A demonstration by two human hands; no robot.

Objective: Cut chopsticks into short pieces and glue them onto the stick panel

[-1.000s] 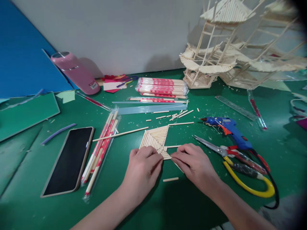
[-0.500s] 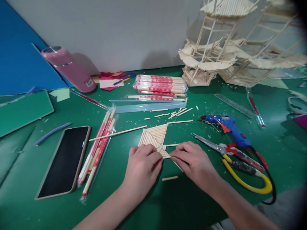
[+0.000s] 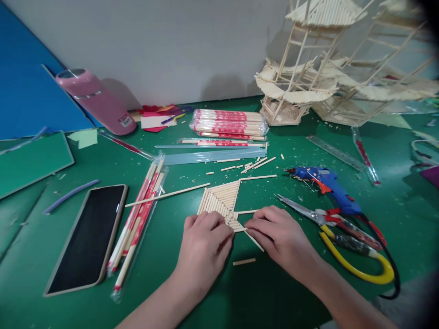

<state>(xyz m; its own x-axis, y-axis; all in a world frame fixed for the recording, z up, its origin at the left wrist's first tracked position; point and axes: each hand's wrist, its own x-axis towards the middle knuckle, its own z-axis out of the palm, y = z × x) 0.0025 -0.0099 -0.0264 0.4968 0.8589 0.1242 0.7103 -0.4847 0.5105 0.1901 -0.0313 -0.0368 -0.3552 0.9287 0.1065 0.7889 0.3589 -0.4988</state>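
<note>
A flat panel of glued wooden sticks (image 3: 222, 194) lies on the green table, its sticks laid in triangular sections. My left hand (image 3: 207, 240) is closed over its near left edge, fingers curled and pressing on it. At the near right edge my right hand (image 3: 279, 233) pinches the end of a short wooden stick against the panel; the fingertips hide most of that stick. Under the right fingers a thin stick (image 3: 254, 241) slants out. Closer to me lies a loose short stick (image 3: 244, 262). Another stick (image 3: 258, 177) extends from the panel's far corner.
Right of my hands lie scissors (image 3: 308, 210) and a blue glue gun (image 3: 325, 180) with its cable. On the left are a phone (image 3: 85, 240) and wrapped chopsticks (image 3: 137, 224). Behind stand a pink bottle (image 3: 98, 103), a chopstick bundle (image 3: 229, 123) and stick-built towers (image 3: 297, 93).
The view has shifted slightly, so things on the table sit a little lower. Both hands keep nearly the same place at the panel, with only small finger movement.
</note>
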